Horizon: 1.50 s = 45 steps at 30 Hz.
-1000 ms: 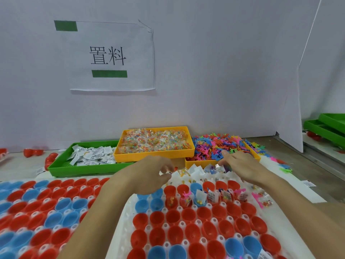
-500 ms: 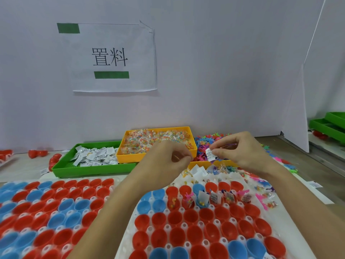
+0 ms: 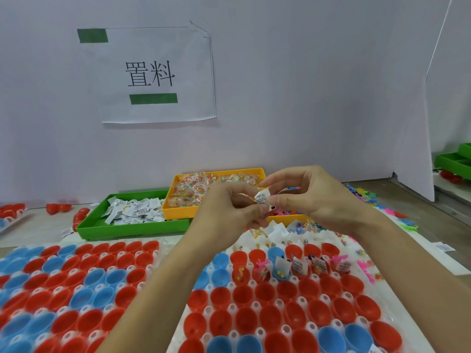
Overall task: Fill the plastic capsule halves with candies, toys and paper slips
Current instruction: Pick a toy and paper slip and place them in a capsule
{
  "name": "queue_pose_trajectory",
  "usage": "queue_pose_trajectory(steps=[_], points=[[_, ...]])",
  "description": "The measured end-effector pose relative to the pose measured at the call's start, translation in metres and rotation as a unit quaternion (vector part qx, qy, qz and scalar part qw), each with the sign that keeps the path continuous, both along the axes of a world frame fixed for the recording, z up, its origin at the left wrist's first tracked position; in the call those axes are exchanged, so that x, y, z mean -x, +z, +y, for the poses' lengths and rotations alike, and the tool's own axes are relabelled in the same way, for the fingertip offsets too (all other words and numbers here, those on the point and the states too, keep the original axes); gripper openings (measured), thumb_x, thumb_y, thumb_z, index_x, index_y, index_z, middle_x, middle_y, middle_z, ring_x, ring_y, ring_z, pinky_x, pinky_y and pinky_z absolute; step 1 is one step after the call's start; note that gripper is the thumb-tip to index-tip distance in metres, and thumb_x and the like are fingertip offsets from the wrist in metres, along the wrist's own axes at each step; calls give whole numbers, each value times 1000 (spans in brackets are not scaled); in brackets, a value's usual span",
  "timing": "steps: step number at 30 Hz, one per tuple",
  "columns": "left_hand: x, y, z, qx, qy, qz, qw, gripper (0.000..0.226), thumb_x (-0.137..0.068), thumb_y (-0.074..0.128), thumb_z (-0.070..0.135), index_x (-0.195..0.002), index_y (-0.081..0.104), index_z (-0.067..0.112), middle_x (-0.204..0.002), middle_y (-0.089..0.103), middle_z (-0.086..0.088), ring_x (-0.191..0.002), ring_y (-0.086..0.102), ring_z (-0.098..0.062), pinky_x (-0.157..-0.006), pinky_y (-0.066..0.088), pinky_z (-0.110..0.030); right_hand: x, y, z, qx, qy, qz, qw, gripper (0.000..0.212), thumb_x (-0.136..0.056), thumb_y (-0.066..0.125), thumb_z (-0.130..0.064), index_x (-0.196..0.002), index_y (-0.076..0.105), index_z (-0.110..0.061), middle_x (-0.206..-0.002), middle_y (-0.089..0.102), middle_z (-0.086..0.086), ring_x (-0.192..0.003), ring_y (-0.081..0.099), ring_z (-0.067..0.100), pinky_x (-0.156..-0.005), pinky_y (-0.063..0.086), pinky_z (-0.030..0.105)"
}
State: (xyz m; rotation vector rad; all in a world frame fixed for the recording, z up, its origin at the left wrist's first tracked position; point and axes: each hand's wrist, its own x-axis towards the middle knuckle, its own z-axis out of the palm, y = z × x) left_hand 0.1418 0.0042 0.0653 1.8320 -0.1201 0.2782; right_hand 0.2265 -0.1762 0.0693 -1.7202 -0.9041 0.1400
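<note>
Red and blue capsule halves [image 3: 270, 317] stand open side up in a white holder tray [image 3: 230, 308] in front of me. Several halves in the far row [image 3: 298, 268] hold candies, toys and paper slips. My right hand [image 3: 313, 197] pinches a small white paper slip [image 3: 263, 197] above the tray's far edge. My left hand [image 3: 229, 212] meets it there, fingers curled, pinching a clear candy wrapper and touching the slip. A second holder tray of empty halves [image 3: 76, 284] lies to the left.
At the back stand a green tray of paper slips [image 3: 132, 215], a yellow tray of wrapped candies [image 3: 204, 189] and a pile of coloured plastic toys [image 3: 362, 194]. Loose slips and candies [image 3: 280, 229] lie on the holder's far edge. A white wall with a paper sign [image 3: 153, 75] closes the back.
Both hands rose from the far edge of the holder tray and came together. The right hand picked up a paper slip and now holds it against the left hand's fingers.
</note>
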Motion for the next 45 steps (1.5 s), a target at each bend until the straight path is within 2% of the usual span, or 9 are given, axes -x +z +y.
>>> queue_pose_trajectory(steps=[6, 11, 15, 20, 26, 31, 33, 38, 45], points=[[0, 0, 0, 8, 11, 21, 1000, 8, -89, 70, 2, -88, 69, 10, -75, 75, -14, -69, 74, -29, -69, 61, -37, -3, -1, -4, 36, -7, -5, 999, 26, -81, 81, -12, -100, 79, -29, -88, 75, -3, -87, 73, 12, -77, 56, 20], [-1, 0, 19, -109, 40, 68, 991, 5, -90, 67, 8, -85, 67, 8, -73, 75, -5, -70, 72, -20, -70, 60, -32, -17, 5, -31, 115, -81, -28, 990, 27, -80, 82, -11, -95, 79, -34, -87, 75, -4, -85, 71, 8, -72, 52, 11], [1, -3, 35, -257, -21, 161, 953, 4, -86, 71, 14, -83, 69, 11, -65, 67, 8, -64, 62, -12, -73, 57, -37, -39, -1, -64, 274, -185, -72, 941, 25, -80, 81, -7, -87, 78, -30, -83, 75, -1, -78, 67, 9, -68, 46, 11], [1, -4, 33, -288, -46, 194, 936, 16, -81, 75, 11, -75, 65, 21, -58, 63, 14, -51, 52, -4, -53, 40, -19, -58, -18, -90, 361, -268, -53, 892, 22, -80, 80, -5, -85, 77, -26, -71, 72, -9, -75, 66, 8, -61, 41, 19], [0, -6, 32, -303, -39, 179, 935, 21, -82, 76, 15, -69, 62, 23, -52, 59, 18, -47, 50, 0, -52, 38, -16, -60, -21, -86, 406, -283, -79, 865, 27, -83, 78, -10, -77, 68, -35, -94, 73, -6, -83, 63, 5, -73, 47, 23], [2, 0, 28, -278, -43, 142, 949, 20, -81, 79, 19, -70, 63, 23, -64, 69, 10, -56, 58, -4, -62, 45, -23, -19, 14, -37, 289, -133, -121, 940, 6, -86, 72, -43, -85, 76, -40, -93, 75, -20, -85, 65, -9, -79, 49, 19], [4, 4, 27, -262, -42, 129, 956, 18, -80, 81, 20, -75, 64, 19, -69, 72, 5, -58, 60, -7, -64, 48, -26, 5, 20, -11, 262, -45, -103, 958, 17, -84, 72, -49, -95, 77, -38, -91, 74, -24, -85, 68, -8, -80, 50, 20], [5, 9, 28, -236, -35, 89, 967, 16, -77, 82, 20, -76, 67, 17, -70, 73, -3, -64, 61, -15, -71, 53, -42, 26, 12, 19, 236, 0, -104, 966, 6, -88, 76, -28, -89, 78, -23, -77, 76, -9, -74, 73, 3, -79, 60, 28], [3, 8, 37, -301, -72, 102, 946, 14, -79, 81, 27, -73, 69, 24, -70, 72, 4, -62, 64, -8, -65, 52, -29, 21, 5, 18, 228, -3, -102, 968, 5, -88, 75, -20, -84, 78, -21, -72, 75, -8, -70, 72, 4, -69, 57, 20]])
